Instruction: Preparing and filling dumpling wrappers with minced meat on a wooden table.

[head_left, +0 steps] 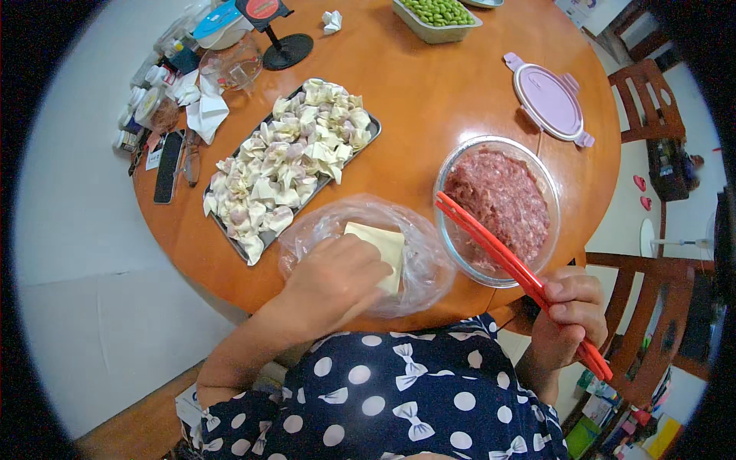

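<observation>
My left hand (337, 276) is curled over a stack of pale square wonton wrappers (386, 244), its fingers closed at the stack and the fingertips mostly hidden from view. The wrappers lie in a crumpled clear plastic bag (429, 280) at the near table edge. A pair of red chopsticks (491, 244) is gripped in my right hand (571, 314), tips pointing up and left. Those tips hang over the left side of a round glass bowl (553, 257) of minced meat (506, 203). Left of the bag, folded wontons (295, 153) are heaped on a dark tray (326, 180).
A lilac lid (550, 100) lies beyond the bowl. Green beans fill a container (437, 32) at the far side. Along the left edge are a phone (169, 169), glasses (192, 159), tissues (207, 113), jars (157, 111) and a black stand (287, 52). Wooden chairs (648, 100) stand at the right.
</observation>
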The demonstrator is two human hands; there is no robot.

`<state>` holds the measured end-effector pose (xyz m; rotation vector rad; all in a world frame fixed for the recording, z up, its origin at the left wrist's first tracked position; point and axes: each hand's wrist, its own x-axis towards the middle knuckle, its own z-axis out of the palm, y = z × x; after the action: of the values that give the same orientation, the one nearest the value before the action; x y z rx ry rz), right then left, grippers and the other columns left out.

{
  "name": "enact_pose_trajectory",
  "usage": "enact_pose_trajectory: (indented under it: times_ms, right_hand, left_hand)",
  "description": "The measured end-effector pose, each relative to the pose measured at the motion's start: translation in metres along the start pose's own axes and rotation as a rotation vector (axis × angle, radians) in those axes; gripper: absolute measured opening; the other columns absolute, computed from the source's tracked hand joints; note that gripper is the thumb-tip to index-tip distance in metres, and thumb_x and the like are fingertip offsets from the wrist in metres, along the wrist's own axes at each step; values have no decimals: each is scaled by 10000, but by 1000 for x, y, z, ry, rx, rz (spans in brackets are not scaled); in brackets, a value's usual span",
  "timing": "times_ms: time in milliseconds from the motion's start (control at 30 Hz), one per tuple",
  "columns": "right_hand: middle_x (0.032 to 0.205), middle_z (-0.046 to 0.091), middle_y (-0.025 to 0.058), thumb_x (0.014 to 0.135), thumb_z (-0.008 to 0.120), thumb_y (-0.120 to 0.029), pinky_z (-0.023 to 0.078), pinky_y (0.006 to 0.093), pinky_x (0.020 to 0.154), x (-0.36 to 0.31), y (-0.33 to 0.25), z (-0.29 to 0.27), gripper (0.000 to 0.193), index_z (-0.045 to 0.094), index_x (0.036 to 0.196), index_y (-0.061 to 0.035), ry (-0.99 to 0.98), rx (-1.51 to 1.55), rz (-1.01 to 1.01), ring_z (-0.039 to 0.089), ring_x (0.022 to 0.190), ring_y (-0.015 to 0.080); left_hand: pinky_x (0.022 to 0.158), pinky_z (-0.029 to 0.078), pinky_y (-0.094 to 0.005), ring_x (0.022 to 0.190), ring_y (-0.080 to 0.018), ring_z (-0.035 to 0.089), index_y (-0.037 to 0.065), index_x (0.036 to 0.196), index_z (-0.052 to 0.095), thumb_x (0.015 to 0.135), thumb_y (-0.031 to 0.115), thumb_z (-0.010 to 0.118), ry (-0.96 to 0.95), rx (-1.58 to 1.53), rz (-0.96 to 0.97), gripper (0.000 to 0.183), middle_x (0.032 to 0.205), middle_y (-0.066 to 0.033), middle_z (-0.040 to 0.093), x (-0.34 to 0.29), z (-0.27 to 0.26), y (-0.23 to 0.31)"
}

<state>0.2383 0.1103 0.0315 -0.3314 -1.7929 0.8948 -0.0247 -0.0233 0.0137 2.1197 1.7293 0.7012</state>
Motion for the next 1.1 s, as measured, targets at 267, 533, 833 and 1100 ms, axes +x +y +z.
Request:
enact_pose_trajectory:
  times_ms: [267, 533, 833, 1100]
  right_hand:
    - [872, 586, 121, 967, 502, -435, 496, 370, 711, 0, -3, -2, 402, 559, 832, -60, -7, -8, 36, 577, 805, 258]
    - [869, 636, 140, 961, 536, -394, 531, 381, 708, 1, 1, 1, 397, 595, 801, -35, 58, 35, 34, 629, 811, 268]
    - [857, 638, 140, 964, 535, -382, 539, 371, 680, 2, 1, 2, 388, 589, 803, -34, 65, 26, 5, 636, 791, 266]
    - [850, 636, 137, 964, 532, -389, 536, 375, 688, 3, 1, 1, 396, 586, 795, -34, 81, 7, 10, 637, 782, 265]
  left_hand:
    - [760, 457, -402, 831, -274, 585, 83, 854, 623, 732, 142, 707, -50, 117, 40, 159, 858, -79, 586, -1, 7, -1]
    - [741, 443, -403, 840, -271, 578, 92, 886, 608, 729, 141, 704, -36, 126, 23, 191, 873, -73, 581, -2, 10, -4]
    - [726, 439, -398, 840, -263, 579, 94, 884, 605, 723, 167, 711, -65, 157, 4, 206, 866, -68, 580, 0, 11, 2]
    - [759, 462, -400, 850, -310, 570, 39, 866, 582, 793, 94, 636, 64, -211, -184, 106, 869, -129, 558, -6, 8, -7]
